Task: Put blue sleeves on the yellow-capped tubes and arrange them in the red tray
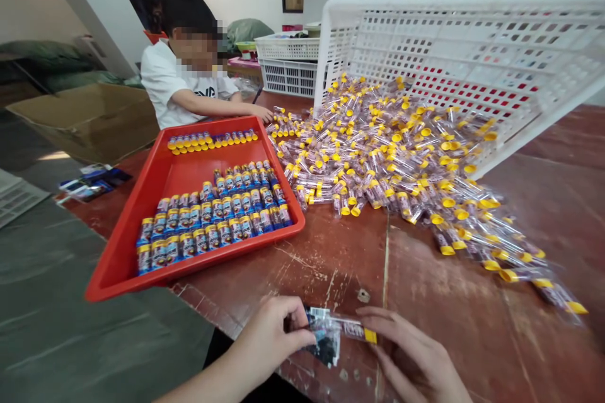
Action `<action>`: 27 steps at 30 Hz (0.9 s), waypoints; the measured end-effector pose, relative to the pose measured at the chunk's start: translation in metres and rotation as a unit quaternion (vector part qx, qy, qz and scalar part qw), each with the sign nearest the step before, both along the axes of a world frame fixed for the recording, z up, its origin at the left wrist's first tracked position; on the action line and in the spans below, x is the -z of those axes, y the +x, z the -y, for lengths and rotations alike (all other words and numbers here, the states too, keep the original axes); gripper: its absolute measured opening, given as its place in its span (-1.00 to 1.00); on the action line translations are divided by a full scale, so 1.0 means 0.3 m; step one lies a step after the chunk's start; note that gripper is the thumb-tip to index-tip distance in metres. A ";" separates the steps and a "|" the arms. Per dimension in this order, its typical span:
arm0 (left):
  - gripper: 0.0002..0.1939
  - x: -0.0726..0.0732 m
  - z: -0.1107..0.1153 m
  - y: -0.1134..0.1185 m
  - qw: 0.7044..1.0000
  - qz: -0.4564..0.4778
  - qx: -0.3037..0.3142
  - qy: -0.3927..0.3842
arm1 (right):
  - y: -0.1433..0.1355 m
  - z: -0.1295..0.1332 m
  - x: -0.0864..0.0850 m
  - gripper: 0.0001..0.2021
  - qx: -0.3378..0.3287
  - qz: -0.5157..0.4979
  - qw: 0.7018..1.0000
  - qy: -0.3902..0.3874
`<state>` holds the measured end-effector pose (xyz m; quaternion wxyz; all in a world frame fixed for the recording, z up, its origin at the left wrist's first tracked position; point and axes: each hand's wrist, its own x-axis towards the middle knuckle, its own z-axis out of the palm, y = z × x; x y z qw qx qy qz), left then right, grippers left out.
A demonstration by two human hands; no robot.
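Near the table's front edge, my left hand [281,334] pinches a dark printed wrapper [326,340] with a barcode. Just right of it, my right hand [411,349] has its fingers closed round the yellow-capped end of a clear tube [352,329]. The tube's other end overlaps the wrapper. To the left, a red tray [113,264] holds rows of tubes with blue labels [212,238] and yellow caps. Beyond my hands lies a large heap of clear yellow-capped tubes [373,157].
A white basket [439,56] lies tipped behind the heap. Across the table, a person in a white shirt [163,85] reaches toward the tubes. Blue packets [97,181] lie at the table's left corner, near a cardboard box [94,123]. White crates [288,66] stand behind.
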<state>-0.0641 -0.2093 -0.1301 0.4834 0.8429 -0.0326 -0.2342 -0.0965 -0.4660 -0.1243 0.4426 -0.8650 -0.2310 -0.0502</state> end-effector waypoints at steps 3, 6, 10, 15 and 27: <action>-0.97 -0.024 -0.002 0.008 0.999 0.010 0.023 -0.027 | 0.011 -0.002 -0.031 -0.67 -0.027 -0.022 0.999 0.003; -0.87 -0.046 0.001 0.004 0.995 0.026 0.058 -0.078 | 0.015 0.002 -0.020 -0.72 0.000 -0.070 0.997 0.036; -0.77 -0.062 0.014 -0.015 0.995 0.016 0.074 -0.067 | 0.005 -0.013 0.033 -0.73 0.045 -0.133 0.984 0.109; -0.67 -0.080 0.033 -0.033 0.995 0.051 0.080 -0.016 | -0.027 -0.085 0.126 -0.73 -0.040 -0.308 0.896 0.316; -0.53 -0.065 0.063 -0.058 0.965 0.194 0.125 -0.123 | -0.100 -0.277 0.149 -0.75 -0.066 -0.549 0.530 0.643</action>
